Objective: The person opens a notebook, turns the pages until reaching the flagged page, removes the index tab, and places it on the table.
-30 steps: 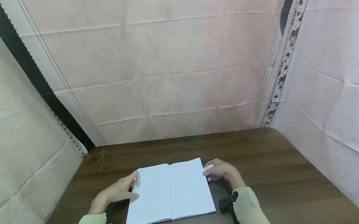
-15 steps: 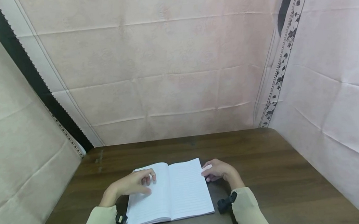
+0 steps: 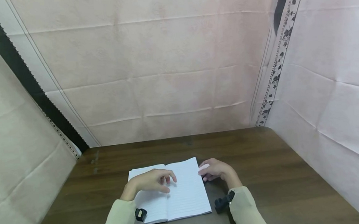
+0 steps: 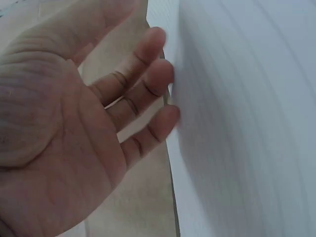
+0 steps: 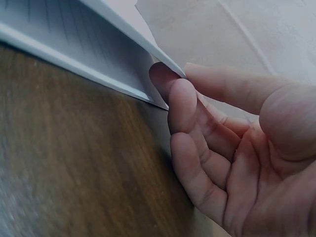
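An open notebook [image 3: 185,190] with white lined pages lies on the brown wooden table. My right hand [image 3: 217,170] is at its right edge; in the right wrist view the thumb and a finger pinch the corner of some pages [image 5: 133,29], lifting them apart from the sheets below. My left hand [image 3: 153,182] hovers over the left page near the centre fold, its fingers loosely bent and holding nothing. In the left wrist view its fingertips overlap the edge of a page [image 4: 237,128].
White cloth hangs behind the table [image 3: 110,184] and along both sides. A dark camera band [image 3: 223,202] sits on the right wrist, another on the left. Light green sleeves [image 3: 119,218] cover both forearms.
My left hand has left the notebook's left edge and moved right across the left page to near the fold. The right hand stays at the right edge.
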A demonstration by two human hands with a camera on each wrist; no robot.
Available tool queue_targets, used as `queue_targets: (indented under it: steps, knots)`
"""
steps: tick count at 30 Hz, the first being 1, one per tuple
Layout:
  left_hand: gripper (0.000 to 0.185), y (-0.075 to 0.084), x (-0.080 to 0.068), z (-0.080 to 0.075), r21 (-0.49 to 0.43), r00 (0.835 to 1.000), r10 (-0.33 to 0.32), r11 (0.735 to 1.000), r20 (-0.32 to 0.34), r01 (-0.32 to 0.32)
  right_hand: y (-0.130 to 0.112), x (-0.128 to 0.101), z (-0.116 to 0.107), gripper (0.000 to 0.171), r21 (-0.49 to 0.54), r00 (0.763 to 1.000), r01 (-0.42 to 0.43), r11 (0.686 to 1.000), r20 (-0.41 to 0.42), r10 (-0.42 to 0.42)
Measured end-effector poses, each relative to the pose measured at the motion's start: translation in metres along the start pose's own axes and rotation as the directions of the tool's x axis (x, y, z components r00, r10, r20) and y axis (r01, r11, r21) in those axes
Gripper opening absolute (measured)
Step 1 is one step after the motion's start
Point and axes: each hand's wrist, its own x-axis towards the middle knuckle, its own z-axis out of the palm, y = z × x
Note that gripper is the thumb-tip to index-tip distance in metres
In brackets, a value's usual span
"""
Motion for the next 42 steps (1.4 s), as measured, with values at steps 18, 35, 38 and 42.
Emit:
queue_targets:
  steps: [18,35,38,42]
  knots:
    - [0.036,0.040,0.075,0.025,0.122,0.995,-0.036,0.992,0.090,0.025,-0.002,0.002,-0.006,0.033,0.063,0.997,0.008,0.998,0.077,-0.013]
    - [0.028,0.035,0.087,0.041,0.239,0.996,0.071,0.969,-0.048,-0.057,-0.003,0.000,-0.006,0.026,0.061,0.995,0.041,0.997,0.091,-0.046]
    - [0.030,0.033,0.085,0.038,0.209,0.995,0.090,0.974,-0.029,-0.082,-0.004,-0.001,-0.006,0.027,0.070,0.994,0.041,0.997,0.097,-0.048]
    - [0.031,0.032,0.083,0.035,0.175,0.993,0.120,0.978,-0.013,-0.116,-0.003,0.001,-0.007,0.029,0.080,0.994,0.027,0.996,0.105,-0.035]
